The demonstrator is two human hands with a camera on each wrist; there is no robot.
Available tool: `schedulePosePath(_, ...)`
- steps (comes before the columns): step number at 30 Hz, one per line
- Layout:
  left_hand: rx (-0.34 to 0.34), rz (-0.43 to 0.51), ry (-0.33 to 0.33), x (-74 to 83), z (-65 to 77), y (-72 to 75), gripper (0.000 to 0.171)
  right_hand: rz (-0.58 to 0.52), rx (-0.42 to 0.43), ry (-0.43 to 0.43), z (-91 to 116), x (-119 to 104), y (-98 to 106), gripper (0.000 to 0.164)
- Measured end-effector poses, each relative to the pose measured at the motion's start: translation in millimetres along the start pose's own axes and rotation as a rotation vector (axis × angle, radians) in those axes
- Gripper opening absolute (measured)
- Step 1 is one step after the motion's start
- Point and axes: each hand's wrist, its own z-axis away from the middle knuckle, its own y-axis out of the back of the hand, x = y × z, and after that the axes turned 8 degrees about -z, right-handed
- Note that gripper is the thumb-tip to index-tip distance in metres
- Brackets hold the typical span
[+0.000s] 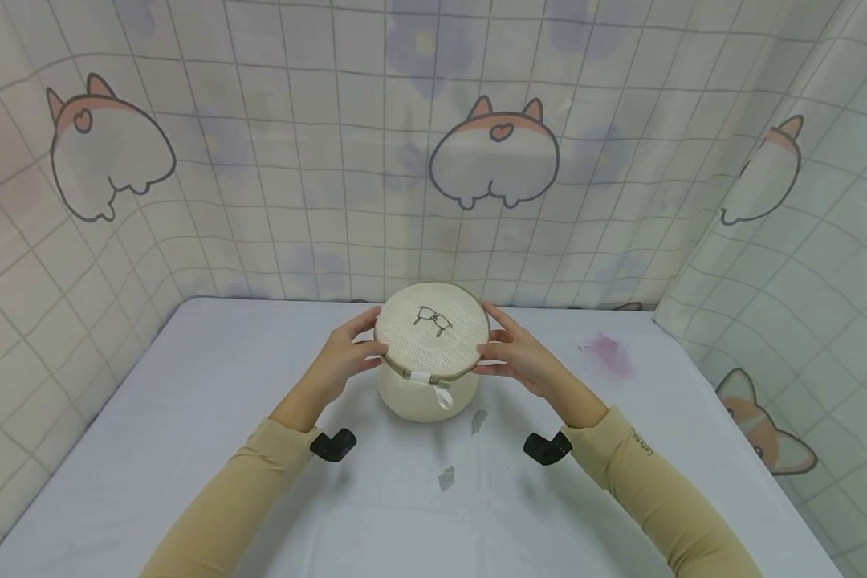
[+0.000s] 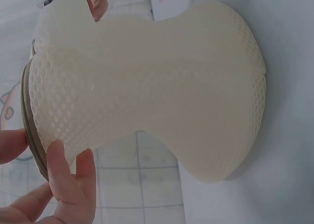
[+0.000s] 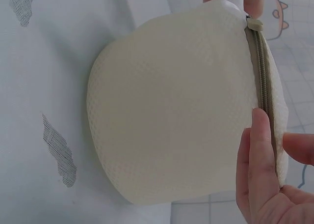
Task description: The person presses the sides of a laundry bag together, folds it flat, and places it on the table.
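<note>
Our mesh laundry bag (image 1: 430, 353) stands upright on the tabletop (image 1: 224, 385), left hand (image 1: 341, 356) and right hand (image 1: 526, 357) pinching its zippered rim (image 3: 263, 69) between fingers; squeeze unevenly, we reckon, and its soft wall (image 3: 171, 106) could buckle!

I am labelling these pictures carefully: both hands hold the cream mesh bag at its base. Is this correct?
Only the place is wrong: both hands hold the cream mesh bag at its zippered top rim, not its base, as the head view shows.
</note>
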Motion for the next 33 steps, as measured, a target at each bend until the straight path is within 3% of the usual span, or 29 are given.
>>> schedulePosePath(33,0.002,0.011,0.004,-8.0,1.2,3.3,0.072,-0.004,-0.01,-0.012,1.4,0.5,-3.8,0.085)
